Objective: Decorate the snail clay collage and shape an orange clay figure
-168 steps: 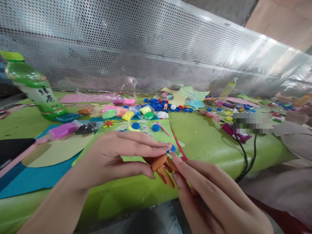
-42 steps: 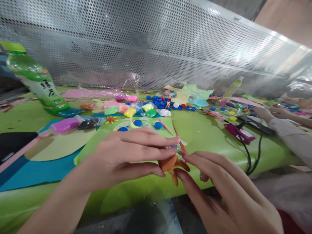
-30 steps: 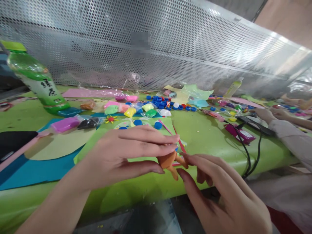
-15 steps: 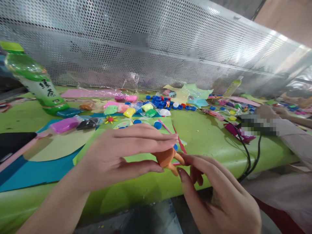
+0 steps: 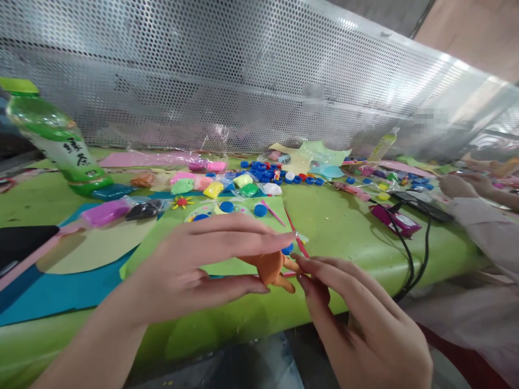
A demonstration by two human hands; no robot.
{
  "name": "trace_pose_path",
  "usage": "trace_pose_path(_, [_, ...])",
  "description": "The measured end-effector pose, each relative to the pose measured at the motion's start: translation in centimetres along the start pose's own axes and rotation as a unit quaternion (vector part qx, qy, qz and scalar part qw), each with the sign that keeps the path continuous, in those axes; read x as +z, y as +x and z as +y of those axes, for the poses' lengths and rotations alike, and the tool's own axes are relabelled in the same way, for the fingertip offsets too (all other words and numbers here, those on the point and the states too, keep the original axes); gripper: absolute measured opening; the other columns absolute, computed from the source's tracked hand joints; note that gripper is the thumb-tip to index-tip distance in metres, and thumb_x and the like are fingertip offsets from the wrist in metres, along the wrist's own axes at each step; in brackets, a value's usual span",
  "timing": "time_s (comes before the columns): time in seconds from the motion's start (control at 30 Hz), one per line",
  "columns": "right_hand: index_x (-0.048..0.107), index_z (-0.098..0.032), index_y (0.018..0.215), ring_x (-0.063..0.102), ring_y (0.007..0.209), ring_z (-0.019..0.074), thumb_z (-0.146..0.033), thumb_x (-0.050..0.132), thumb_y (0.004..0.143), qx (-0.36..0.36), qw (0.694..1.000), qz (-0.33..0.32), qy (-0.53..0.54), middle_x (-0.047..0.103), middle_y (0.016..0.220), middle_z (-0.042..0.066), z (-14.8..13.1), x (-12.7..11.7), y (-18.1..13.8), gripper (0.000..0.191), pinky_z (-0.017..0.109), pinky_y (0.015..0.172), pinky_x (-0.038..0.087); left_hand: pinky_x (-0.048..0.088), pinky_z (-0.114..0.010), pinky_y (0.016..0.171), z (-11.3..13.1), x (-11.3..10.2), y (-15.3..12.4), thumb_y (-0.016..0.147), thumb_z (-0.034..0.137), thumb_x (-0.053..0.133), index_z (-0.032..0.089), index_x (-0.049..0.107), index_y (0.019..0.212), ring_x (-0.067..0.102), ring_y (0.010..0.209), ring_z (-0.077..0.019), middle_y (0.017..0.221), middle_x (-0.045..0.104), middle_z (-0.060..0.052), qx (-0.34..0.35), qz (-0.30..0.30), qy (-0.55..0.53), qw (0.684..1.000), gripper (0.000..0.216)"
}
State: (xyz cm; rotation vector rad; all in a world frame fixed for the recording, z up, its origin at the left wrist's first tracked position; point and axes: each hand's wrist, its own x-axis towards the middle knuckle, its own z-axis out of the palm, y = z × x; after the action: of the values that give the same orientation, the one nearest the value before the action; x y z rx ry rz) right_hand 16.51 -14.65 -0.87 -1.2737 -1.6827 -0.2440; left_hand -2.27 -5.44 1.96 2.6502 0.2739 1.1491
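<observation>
An orange clay figure [image 5: 271,268] with two thin prongs sits between the thumb and fingers of my left hand [image 5: 194,259], above the table's front edge. Much of the figure is hidden behind those fingers. My right hand [image 5: 357,319] pinches the tip of the upper prong between thumb and forefinger, while the lower prong sticks out free. Behind the hands lies a light green sheet [image 5: 162,243] with blue bottle caps [image 5: 260,209] and a small sun shape with a red middle [image 5: 182,202].
A green tea bottle [image 5: 77,154] leans at the left, near bagged clay packs [image 5: 106,213] and a black flat object [image 5: 24,246]. A pile of blue caps [image 5: 263,172] lies at the back. To the right are a purple packet [image 5: 395,220], black cables [image 5: 411,259] and another person's hand [image 5: 458,186].
My right thumb and forefinger have closed onto the upper prong's tip. The clay figure has shifted slightly left and tilted. The view has moved a little.
</observation>
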Motion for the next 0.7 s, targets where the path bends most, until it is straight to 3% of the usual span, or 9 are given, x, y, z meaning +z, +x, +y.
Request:
trace_pose_path(0.17, [0.058,-0.022,0.100,0.061,0.069,0.0085,-0.009,0.056,0.080,0.089,0.985,-0.039,0.141,0.066,0.093,0.001,0.8,0.1,-0.2,0.024,0.017,0.064,0.052,0.044,-0.021,0.094,0.0,-0.1,0.1,0.077,0.009,0.063,0.022,0.049,0.124,0.055,0.109,-0.0108,0.110,0.065,-0.002,-0.010,-0.021,-0.016,1.000,0.050])
trace_pose_path(0.33, [0.056,-0.025,0.114,0.062,0.076,0.0119,-0.021,0.052,0.086,0.173,0.908,-0.125,0.359,0.065,0.100,0.004,1.8,1.1,-0.2,0.028,0.022,0.062,0.052,0.050,-0.020,0.083,0.2,0.2,0.4,0.078,0.017,0.062,0.023,0.056,0.117,0.061,0.098,-0.0129,0.107,0.067,-0.003,-0.091,-0.033,-0.009,0.995,0.039])
trace_pose_path(0.5, [0.065,-0.020,0.100,0.061,0.065,0.0111,-0.030,0.051,0.087,0.246,0.845,-0.164,0.446,0.069,0.080,0.004,2.3,2.5,0.5,0.021,0.022,0.058,0.051,0.049,-0.023,0.083,0.1,0.4,0.3,0.078,0.026,0.063,0.035,0.056,0.115,0.063,0.097,-0.0149,0.108,0.067,0.003,-0.159,-0.044,-0.023,0.986,0.039])
trace_pose_path(0.57, [0.068,-0.019,0.092,0.061,0.064,0.0109,-0.033,0.050,0.088,0.260,0.840,-0.177,0.442,0.069,0.076,0.003,2.5,2.9,0.9,0.023,0.021,0.058,0.051,0.048,-0.024,0.085,0.0,0.3,0.2,0.078,0.027,0.063,0.038,0.051,0.120,0.062,0.099,-0.0151,0.108,0.067,0.005,-0.173,-0.053,-0.037,0.983,0.045])
trace_pose_path(0.7, [0.069,-0.021,0.088,0.063,0.075,0.0117,-0.035,0.052,0.086,0.243,0.870,-0.188,0.385,0.070,0.081,0.003,2.8,2.8,2.1,0.022,0.020,0.065,0.050,0.050,-0.023,0.077,0.0,0.3,0.1,0.078,0.031,0.064,0.042,0.041,0.127,0.063,0.091,-0.0141,0.105,0.066,0.006,-0.230,-0.049,-0.064,0.970,0.056])
